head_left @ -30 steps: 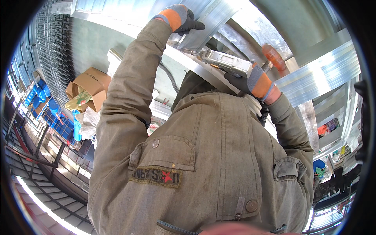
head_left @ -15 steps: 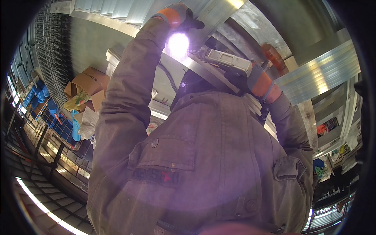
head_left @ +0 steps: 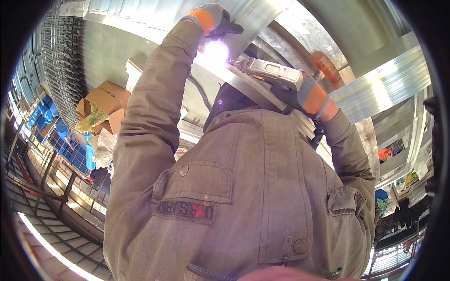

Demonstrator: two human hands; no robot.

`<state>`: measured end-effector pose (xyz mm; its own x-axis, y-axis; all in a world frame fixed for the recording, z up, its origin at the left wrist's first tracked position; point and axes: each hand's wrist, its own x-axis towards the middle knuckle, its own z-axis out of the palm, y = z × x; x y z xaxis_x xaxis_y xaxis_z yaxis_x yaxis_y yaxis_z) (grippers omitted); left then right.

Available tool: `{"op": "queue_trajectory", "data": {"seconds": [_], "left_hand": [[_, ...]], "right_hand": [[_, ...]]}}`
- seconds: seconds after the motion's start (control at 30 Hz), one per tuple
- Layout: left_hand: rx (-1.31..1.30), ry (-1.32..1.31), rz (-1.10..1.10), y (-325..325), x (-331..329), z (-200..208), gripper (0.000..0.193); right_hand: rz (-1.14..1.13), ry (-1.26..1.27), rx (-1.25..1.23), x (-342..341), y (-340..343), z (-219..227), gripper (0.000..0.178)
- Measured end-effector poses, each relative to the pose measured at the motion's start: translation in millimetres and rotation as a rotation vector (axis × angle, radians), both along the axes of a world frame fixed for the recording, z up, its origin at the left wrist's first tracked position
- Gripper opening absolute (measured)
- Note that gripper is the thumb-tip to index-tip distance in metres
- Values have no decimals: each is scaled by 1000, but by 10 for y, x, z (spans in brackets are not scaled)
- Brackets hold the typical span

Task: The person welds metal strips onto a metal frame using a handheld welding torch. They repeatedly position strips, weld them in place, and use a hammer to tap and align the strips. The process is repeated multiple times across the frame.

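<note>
My right hand point(head_left: 313, 96), in a grey and orange glove, grips a welding torch point(head_left: 274, 72) with a pale boxy body. Its tip points left toward a glaring white-violet arc point(head_left: 216, 52) on a bright metal bar point(head_left: 248, 86). Just above the arc, my left hand point(head_left: 210, 19) rests against a wide silvery metal profile point(head_left: 260, 21). That glove is also grey and orange, with dark fingertips stretched out to the right and apart. The glare hides the spot being welded.
A ribbed metal panel point(head_left: 136, 14) lies at the far left of the work. An orange-red cylindrical object point(head_left: 326, 66) sits beyond my right hand, near a shiny flat bar point(head_left: 384, 86). An open cardboard box point(head_left: 108, 100) stands at left. A dark cable point(head_left: 200, 91) runs beneath the frame.
The arc and the torch tip have shifted very slightly to the right. The purple haze over the picture has thinned and the scene is brighter. My left hand has hardly moved.
</note>
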<state>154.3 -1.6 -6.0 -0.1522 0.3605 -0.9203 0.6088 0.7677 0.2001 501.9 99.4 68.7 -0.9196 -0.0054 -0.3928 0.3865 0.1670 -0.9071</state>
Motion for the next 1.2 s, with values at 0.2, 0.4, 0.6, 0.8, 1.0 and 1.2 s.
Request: {"op": "queue_trajectory", "data": {"seconds": [0.2, 0.4, 0.6, 0.8, 1.0, 1.2], "left_hand": [[41, -5, 59, -113, -44, -140, 56], [-3, 16, 16, 1, 22, 20, 55], [123, -102, 84, -13, 47, 369, 55], [6, -8, 9, 69, 55, 183, 54], [55, -43, 22, 41, 26, 234, 55], [88, -38, 38, 0, 62, 247, 55]], "right_hand": [[-13, -53, -30, 7, 29, 26, 43], [-58, -34, -97, 24, 27, 37, 43], [-19, -74, -5, 58, 45, 23, 44], [-88, -12, -44, 108, 40, 21, 44], [-41, -61, -4, 106, 71, 82, 43], [-69, -111, -58, 129, 74, 109, 44]]}}
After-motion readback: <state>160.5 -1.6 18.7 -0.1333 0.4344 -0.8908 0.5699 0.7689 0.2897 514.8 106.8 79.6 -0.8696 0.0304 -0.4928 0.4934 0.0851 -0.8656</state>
